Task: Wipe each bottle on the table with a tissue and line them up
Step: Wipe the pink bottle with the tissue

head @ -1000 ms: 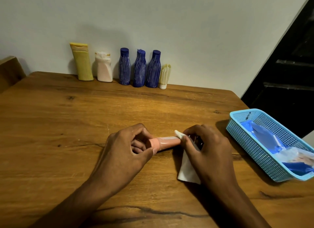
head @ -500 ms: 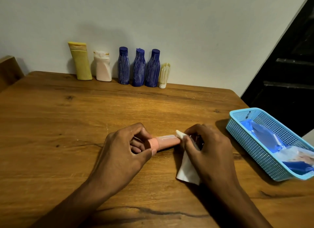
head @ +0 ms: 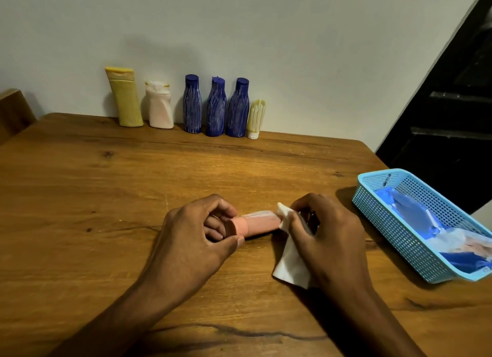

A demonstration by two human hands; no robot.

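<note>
A small pink tube bottle (head: pixel 259 223) lies sideways just above the wooden table (head: pixel 106 197). My left hand (head: pixel 197 237) grips its cap end with curled fingers and thumb. My right hand (head: pixel 323 234) pinches a white tissue (head: pixel 290 261) wrapped round the tube's right end, which is hidden. Along the wall stand a yellow bottle (head: pixel 125 97), a pale pink bottle (head: pixel 159 105), three blue bottles (head: pixel 192 105) (head: pixel 216 108) (head: pixel 238 109) and a small cream tube (head: pixel 256 118), all upright in a row.
A light blue plastic basket (head: pixel 399 223) sits at the table's right edge, holding blue and clear plastic packets. A dark stair opening lies beyond the right edge. A wooden chair back (head: pixel 13 109) shows at far left.
The two hands and the pink tube stay almost where they were; the tissue has shifted only slightly on the tube's right end. The row of bottles is unchanged.
</note>
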